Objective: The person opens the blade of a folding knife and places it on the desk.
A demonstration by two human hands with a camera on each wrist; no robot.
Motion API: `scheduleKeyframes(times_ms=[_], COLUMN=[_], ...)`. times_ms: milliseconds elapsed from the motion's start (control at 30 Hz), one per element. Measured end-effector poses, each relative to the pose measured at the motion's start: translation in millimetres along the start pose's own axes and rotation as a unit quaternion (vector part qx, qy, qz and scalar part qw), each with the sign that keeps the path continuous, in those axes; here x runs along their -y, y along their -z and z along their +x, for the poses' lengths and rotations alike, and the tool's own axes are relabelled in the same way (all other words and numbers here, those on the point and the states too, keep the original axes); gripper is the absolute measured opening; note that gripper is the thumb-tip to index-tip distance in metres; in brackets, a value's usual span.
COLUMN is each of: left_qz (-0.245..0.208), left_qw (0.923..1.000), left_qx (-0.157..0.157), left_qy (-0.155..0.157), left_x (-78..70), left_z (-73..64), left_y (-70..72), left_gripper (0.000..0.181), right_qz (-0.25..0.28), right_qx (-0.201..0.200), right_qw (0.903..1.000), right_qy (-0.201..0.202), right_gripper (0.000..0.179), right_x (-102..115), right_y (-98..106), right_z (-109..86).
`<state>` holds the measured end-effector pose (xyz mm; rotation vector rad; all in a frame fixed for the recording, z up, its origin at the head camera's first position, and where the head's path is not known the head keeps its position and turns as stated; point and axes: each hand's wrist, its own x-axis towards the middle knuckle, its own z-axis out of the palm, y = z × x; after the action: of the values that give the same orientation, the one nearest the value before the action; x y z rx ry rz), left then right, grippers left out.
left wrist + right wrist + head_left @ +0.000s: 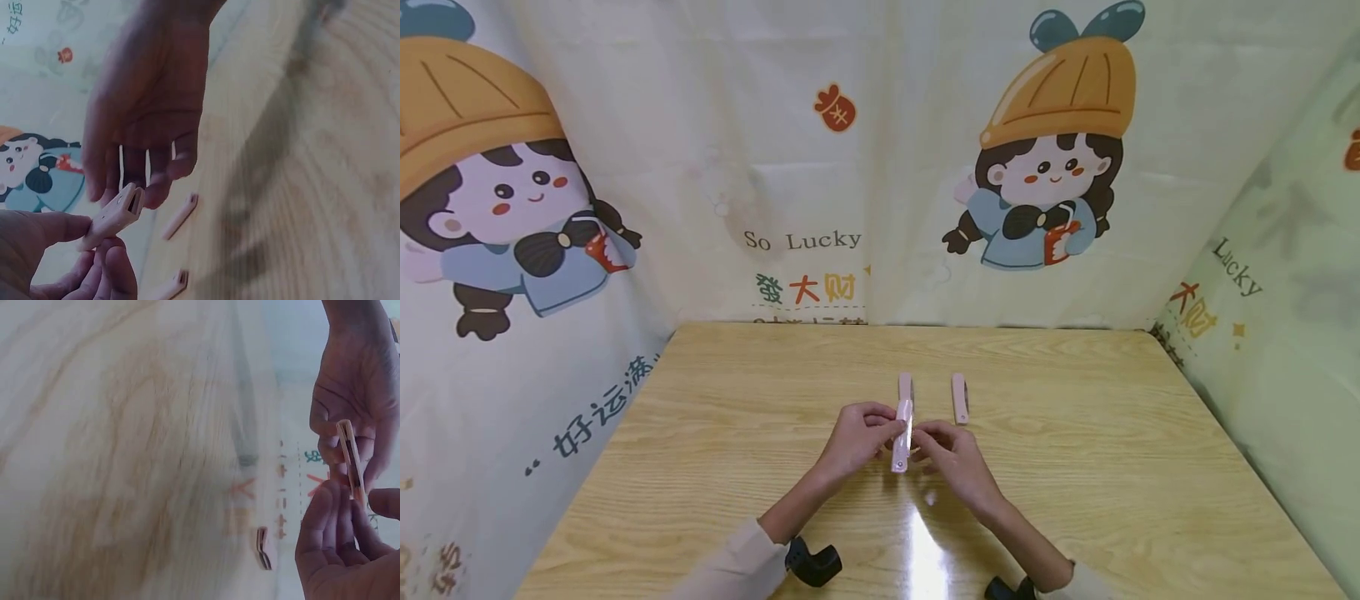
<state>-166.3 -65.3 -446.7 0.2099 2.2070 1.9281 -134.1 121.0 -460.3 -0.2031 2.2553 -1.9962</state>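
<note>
A slim pink folding knife, with a rivet near its front end and a slot along one edge, stands above the table between my hands. My left hand pinches it between thumb and fingers; the left wrist view shows the same grip on the knife. Close beside its right edge is my right hand, fingers loosely bent; whether they touch it I cannot tell. Another pink knife lies just behind, partly covered by the held one. Farther right rests a further pink knife, folded.
The wood-grain table reaches back to a printed curtain, which also hangs along both sides. A bright reflection lies on the tabletop in front of the hands. Black wrist devices sit at both sleeves.
</note>
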Motion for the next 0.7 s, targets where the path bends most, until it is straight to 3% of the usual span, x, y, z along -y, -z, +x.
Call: scheduleKeyframes(times_ms=[167,367,500,700], left_qz=[-0.021,-0.013,-0.018,-0.011], left_qw=[0.9998,0.9999,0.9997,0.9989], left_qx=[0.003,0.009,0.019,0.044], left_qy=[-0.003,-0.002,0.007,-0.006], left_x=[1.0,7.1,9.2,8.2], left_z=[-6.6,-8.3,-9.3,-12.1], left_y=[-7.3,-9.5,-10.2,-10.9], left_gripper=[0.023,0.022,0.032,0.045], right_qz=[0.025,0.027,0.019,-0.002], right_qx=[-0.011,-0.007,-0.004,0.000], right_qw=[0.9993,0.9984,0.9978,0.9966], right_qy=[-0.025,-0.049,-0.063,-0.082], right_gripper=[0.025,0.021,0.016,0.012], right_x=[-0.3,-4.1,-4.5,-3.1], right_y=[-3.5,-2.4,-3.1,-4.9], right_z=[-0.3,0.2,0.0,-0.5])
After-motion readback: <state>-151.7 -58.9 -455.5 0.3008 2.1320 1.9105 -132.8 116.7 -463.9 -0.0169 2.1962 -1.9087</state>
